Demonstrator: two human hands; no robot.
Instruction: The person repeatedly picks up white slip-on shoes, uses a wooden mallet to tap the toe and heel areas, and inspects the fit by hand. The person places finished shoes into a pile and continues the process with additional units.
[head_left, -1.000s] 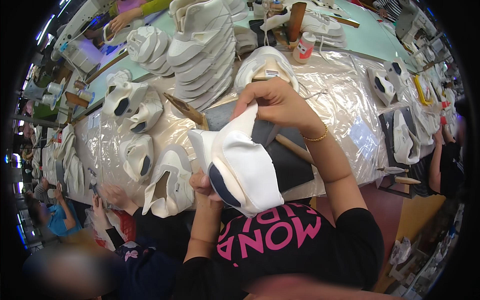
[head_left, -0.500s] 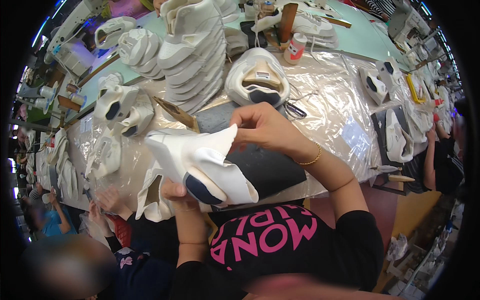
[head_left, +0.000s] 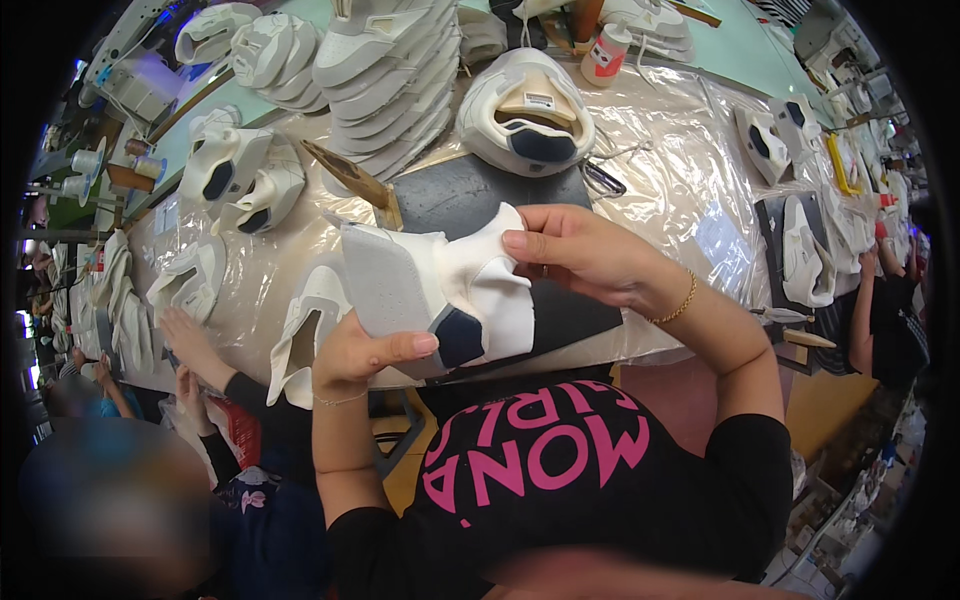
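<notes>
Between my two hands is a white and grey shoe upper (head_left: 400,285) with a dark navy heel patch. My left hand (head_left: 365,350) clasps its heel end, thumb lying on the grey side next to the patch. With thumb and fingers my right hand (head_left: 565,245) pinches the edge of the white lining at the other end. Under the upper lies a black board (head_left: 575,320). Another shoe upper (head_left: 305,330) rests just left of my left hand. Beyond the board sits a rounded white upper (head_left: 525,120) with its opening toward me.
A tall stack of uppers (head_left: 390,90) rises at the far left of the board, near a wooden block (head_left: 350,175). Clear plastic sheeting (head_left: 680,180) covers the table. A small snipping tool (head_left: 605,180) and a red-labelled bottle (head_left: 607,55) lie beyond. A co-worker's hand (head_left: 195,345) reaches in from the left.
The upper has turned in my hands, so its grey side now shows more. My right hand has shifted right and its thumb now presses on the lining. The co-worker's hand has moved left.
</notes>
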